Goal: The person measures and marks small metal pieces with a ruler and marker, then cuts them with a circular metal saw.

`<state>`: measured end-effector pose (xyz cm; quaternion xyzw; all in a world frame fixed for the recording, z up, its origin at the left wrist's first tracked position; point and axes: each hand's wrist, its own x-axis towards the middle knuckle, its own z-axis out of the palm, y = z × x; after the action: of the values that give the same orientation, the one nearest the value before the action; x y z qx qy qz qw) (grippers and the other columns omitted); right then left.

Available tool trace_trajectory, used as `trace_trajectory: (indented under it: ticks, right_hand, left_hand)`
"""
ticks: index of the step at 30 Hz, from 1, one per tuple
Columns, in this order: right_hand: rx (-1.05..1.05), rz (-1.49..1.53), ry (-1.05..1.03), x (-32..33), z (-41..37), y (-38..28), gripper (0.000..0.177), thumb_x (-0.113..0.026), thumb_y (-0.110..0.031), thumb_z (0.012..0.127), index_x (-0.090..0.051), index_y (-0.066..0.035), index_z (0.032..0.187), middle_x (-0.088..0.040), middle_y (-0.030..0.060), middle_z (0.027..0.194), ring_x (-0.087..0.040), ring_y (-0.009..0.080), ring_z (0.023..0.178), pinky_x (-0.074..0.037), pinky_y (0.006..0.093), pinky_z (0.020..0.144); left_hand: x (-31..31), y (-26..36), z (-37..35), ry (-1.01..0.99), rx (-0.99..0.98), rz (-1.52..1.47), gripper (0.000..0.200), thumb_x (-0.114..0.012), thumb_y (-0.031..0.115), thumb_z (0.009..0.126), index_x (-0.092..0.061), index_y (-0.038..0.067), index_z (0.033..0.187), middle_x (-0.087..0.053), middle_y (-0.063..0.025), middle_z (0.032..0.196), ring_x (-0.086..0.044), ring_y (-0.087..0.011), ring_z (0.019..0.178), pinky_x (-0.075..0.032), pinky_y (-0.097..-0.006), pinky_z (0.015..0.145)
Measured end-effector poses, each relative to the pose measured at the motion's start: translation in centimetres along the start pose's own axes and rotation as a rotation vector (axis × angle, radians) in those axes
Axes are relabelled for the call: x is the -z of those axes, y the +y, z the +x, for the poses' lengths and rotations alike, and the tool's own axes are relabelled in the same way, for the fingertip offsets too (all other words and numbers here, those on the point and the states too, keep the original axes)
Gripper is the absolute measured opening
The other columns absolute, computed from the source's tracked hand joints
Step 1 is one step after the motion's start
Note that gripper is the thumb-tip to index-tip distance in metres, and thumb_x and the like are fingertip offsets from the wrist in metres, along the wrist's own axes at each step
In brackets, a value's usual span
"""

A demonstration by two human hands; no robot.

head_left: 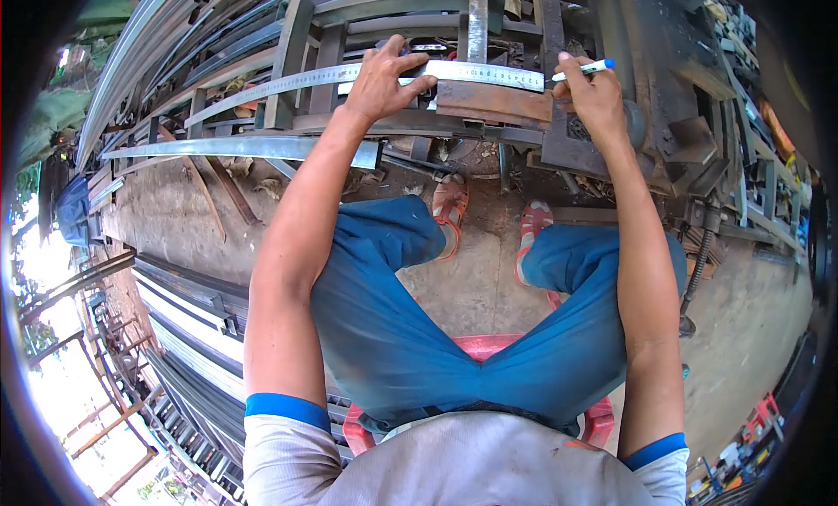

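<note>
Ruler (489, 74) lies along the far edge of the bar (497, 102), best pinned flat by the spread left hand (382, 82), with the marker (585, 68), pinched in the right hand (596, 103), steady near the ruler's right end.

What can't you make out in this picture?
All in the head view:
Ruler: markings beneath the left hand are covered by it.
Marker: tip too small to tell whether it touches metal.
Red chair: seat hidden by the blue trousers.
Far-left background: washed out by glare.
Right-side clutter: cut off by the dark rim.
</note>
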<state>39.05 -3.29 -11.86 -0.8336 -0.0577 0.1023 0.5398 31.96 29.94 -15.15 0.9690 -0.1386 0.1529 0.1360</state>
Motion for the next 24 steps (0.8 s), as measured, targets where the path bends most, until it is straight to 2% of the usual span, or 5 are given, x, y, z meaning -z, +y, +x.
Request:
trace_trajectory:
  ticks: [8,14,19,21,24]
  right_hand:
    - [0.036,-0.018,0.014,-0.2,0.0,0.0,0.045,-0.060,-0.043,0.099,-0.072,0.000,0.096,-0.066,0.0039,0.068,-0.065,0.0110,0.063,-0.054,0.0268,0.057]
    - [0.142,-0.141,0.033,-0.2,0.3,0.8,0.035,-0.062,-0.033,0.097,-0.071,0.001,0.090,-0.066,0.0050,0.064,-0.063,0.0124,0.058,-0.051,0.0284,0.057]
    - [0.197,-0.236,0.044,-0.2,0.3,1.2,0.035,-0.061,-0.032,0.095,-0.070,0.000,0.084,-0.067,0.0058,0.063,-0.064,0.0135,0.059,-0.051,0.0307,0.058]
    - [0.260,-0.219,0.082,-0.3,0.2,1.2,0.037,-0.062,-0.035,0.091,-0.068,0.000,0.081,-0.060,0.0186,0.059,-0.063,0.0339,0.059,-0.049,0.0428,0.061]
    - [0.221,-0.249,0.054,-0.2,0.1,0.8,0.038,-0.062,-0.035,0.091,-0.067,0.001,0.080,-0.059,0.0190,0.059,-0.063,0.0347,0.058,-0.048,0.0443,0.060]
  left_hand:
    - [-0.1,-0.2,-0.2,0.010,-0.004,0.002,0.049,-0.070,0.050,0.087,-0.075,0.010,0.114,-0.059,-0.0167,0.108,-0.060,-0.0344,0.099,-0.043,-0.0439,0.081]
    - [0.0,0.1,-0.1,0.008,0.000,0.009,0.046,-0.072,0.045,0.086,-0.074,0.010,0.115,-0.060,-0.0173,0.111,-0.061,-0.0357,0.101,-0.044,-0.0444,0.085]
    - [0.0,0.2,-0.1,-0.001,0.007,0.019,0.046,-0.071,0.046,0.086,-0.075,0.011,0.116,-0.059,-0.0170,0.113,-0.060,-0.0350,0.101,-0.044,-0.0441,0.085]
    - [0.0,0.2,0.0,-0.021,0.006,0.011,0.047,-0.071,0.048,0.086,-0.075,0.012,0.117,-0.059,-0.0168,0.114,-0.060,-0.0346,0.101,-0.044,-0.0434,0.086]
    - [0.0,0.2,-0.1,-0.047,0.034,0.015,0.049,-0.069,0.050,0.087,-0.074,0.013,0.118,-0.059,-0.0165,0.114,-0.060,-0.0342,0.101,-0.043,-0.0428,0.087]
